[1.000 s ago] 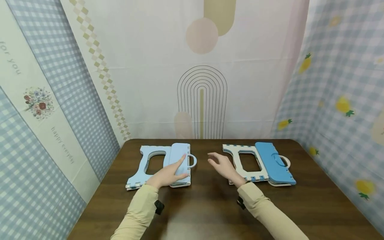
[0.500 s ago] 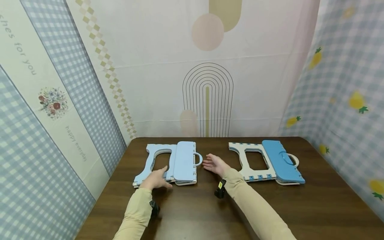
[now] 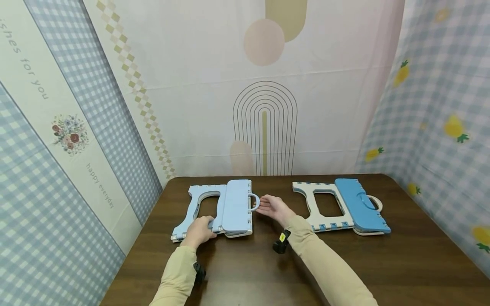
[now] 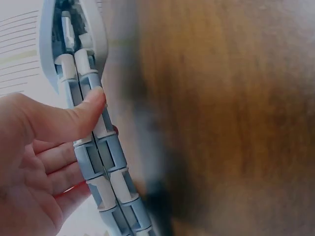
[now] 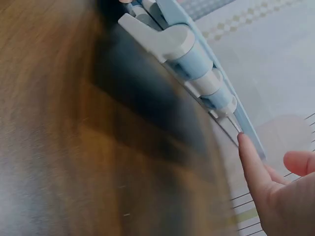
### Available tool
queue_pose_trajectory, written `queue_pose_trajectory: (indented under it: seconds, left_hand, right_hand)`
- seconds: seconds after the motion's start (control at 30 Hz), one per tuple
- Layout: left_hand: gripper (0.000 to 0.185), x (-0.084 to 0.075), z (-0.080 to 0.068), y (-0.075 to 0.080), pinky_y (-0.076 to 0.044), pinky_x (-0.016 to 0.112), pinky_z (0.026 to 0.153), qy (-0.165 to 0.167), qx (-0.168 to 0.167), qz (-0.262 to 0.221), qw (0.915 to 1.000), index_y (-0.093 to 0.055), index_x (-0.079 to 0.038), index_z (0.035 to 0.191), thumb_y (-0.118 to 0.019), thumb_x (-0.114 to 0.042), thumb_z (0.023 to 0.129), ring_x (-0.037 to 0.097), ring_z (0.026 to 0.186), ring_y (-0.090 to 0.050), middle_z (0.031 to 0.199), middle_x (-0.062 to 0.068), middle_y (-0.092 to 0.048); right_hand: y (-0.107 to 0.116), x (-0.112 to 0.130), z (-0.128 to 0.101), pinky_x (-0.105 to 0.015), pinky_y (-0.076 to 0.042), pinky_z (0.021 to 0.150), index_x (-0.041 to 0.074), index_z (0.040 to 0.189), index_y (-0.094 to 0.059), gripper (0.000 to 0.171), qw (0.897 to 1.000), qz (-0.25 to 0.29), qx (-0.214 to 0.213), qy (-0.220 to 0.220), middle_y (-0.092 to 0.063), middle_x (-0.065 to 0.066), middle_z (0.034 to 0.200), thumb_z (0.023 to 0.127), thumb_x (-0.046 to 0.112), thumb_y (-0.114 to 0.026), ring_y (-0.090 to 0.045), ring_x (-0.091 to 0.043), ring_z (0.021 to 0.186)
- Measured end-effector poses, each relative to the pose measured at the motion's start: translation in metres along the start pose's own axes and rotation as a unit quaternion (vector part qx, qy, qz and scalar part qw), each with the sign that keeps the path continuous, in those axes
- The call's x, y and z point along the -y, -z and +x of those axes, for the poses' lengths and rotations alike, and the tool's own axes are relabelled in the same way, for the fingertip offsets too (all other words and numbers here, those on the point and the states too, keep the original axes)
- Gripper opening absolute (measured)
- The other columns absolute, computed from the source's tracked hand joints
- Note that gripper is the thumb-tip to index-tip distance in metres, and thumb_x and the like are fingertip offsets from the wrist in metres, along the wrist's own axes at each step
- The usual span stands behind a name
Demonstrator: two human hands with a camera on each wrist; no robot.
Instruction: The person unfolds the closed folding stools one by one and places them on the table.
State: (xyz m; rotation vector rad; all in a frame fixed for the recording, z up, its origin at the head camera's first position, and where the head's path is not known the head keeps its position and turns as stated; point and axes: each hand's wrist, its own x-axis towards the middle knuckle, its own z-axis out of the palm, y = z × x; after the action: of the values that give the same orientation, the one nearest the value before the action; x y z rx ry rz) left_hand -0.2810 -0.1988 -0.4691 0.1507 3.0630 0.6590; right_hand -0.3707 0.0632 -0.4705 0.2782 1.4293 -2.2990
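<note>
Left hand (image 3: 199,232) grips pale stool (image 3: 234,207) at six-o'clock edge; right hand (image 3: 275,209), fingers extended, by three-o'clock handle (image 3: 258,202), contact unclear. Long axis: nine to three.

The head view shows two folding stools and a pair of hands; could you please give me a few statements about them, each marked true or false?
1. In the head view, the pale blue plastic folding stool is left of the white and bright blue plastic folding stool. True.
2. The left hand grips the near edge of the pale blue stool. True.
3. The right hand grips the white and bright blue stool. False: its fingertips are at the looped handle of the pale blue stool.
4. The white and bright blue stool stands upright on opened legs. False: it lies folded flat on the dark brown wooden table.
5. In the head view, each stool's handle is at its right side. True.
</note>
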Motion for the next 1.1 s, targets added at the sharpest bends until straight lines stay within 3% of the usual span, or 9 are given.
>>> queue_pose_trajectory:
  seconds: [0.13, 0.3, 0.47, 0.67, 0.9, 1.1]
  left_hand:
    - [0.05, -0.002, -0.002, 0.005, -0.052, 0.049, 0.084, -0.012, -0.013, 0.0, 0.9998, -0.064, 0.001, 0.119, -0.082, -0.013, 0.075, 0.037, 0.101, -0.063, 0.114, 0.02, -0.068]
    - [0.043, -0.004, -0.003, 0.01, -0.049, 0.04, 0.074, -0.038, -0.028, -0.019, 0.9987, -0.066, -0.002, 0.11, -0.082, -0.015, 0.073, 0.023, 0.082, -0.059, 0.096, 0.01, -0.069]
    - [0.038, -0.008, -0.003, 0.015, -0.045, 0.034, 0.069, -0.061, -0.025, -0.042, 0.997, -0.066, -0.006, 0.108, -0.082, -0.017, 0.075, 0.015, 0.074, -0.052, 0.086, 0.004, -0.065]
    - [0.043, -0.019, -0.005, 0.02, -0.051, 0.038, 0.08, -0.074, -0.013, -0.079, 0.9941, -0.065, -0.006, 0.116, -0.08, -0.02, 0.078, 0.018, 0.087, -0.062, 0.099, 0.006, -0.069]
    - [0.042, -0.027, -0.009, 0.023, -0.053, 0.039, 0.082, -0.11, -0.004, -0.112, 0.9875, -0.063, -0.002, 0.118, -0.077, -0.019, 0.083, 0.02, 0.092, -0.065, 0.103, 0.01, -0.07]
    - [0.042, -0.03, -0.012, 0.025, -0.055, 0.044, 0.087, -0.115, 0.009, -0.175, 0.9778, -0.061, -0.001, 0.12, -0.075, -0.016, 0.084, 0.027, 0.105, -0.067, 0.112, 0.016, -0.07]
  right_hand:
    - [-0.007, 0.014, -0.015, -0.041, -0.052, 0.097, -0.018, 0.135, -0.042, 0.041, 0.999, -0.012, 0.008, 0.044, -0.069, -0.016, 0.087, 0.096, -0.004, -0.044, -0.067, -0.032, 0.106]
    - [-0.017, 0.033, -0.029, -0.031, -0.059, 0.081, -0.018, 0.136, -0.041, 0.045, 0.996, -0.007, 0.035, 0.085, -0.071, -0.008, 0.076, 0.092, -0.012, -0.047, -0.073, -0.019, 0.08]
    - [-0.027, 0.05, -0.039, -0.027, -0.059, 0.077, -0.014, 0.136, -0.045, 0.044, 0.995, 0.013, 0.022, 0.098, -0.073, -0.007, 0.082, 0.092, -0.012, -0.05, -0.072, -0.015, 0.074]
    - [-0.04, 0.07, -0.052, -0.027, -0.058, 0.082, -0.01, 0.137, -0.047, 0.046, 0.992, 0.029, 0.028, 0.121, -0.072, -0.013, 0.108, 0.091, -0.01, -0.054, -0.073, -0.015, 0.083]
    - [-0.055, 0.085, -0.068, -0.027, -0.058, 0.082, -0.009, 0.136, -0.049, 0.046, 0.987, 0.054, 0.054, 0.141, -0.074, -0.009, 0.1, 0.09, -0.013, -0.054, -0.073, -0.015, 0.084]
    - [-0.071, 0.094, -0.08, -0.026, -0.058, 0.081, -0.011, 0.137, -0.046, 0.047, 0.983, 0.058, 0.078, 0.155, -0.064, -0.023, 0.122, 0.09, -0.014, -0.053, -0.074, -0.017, 0.087]
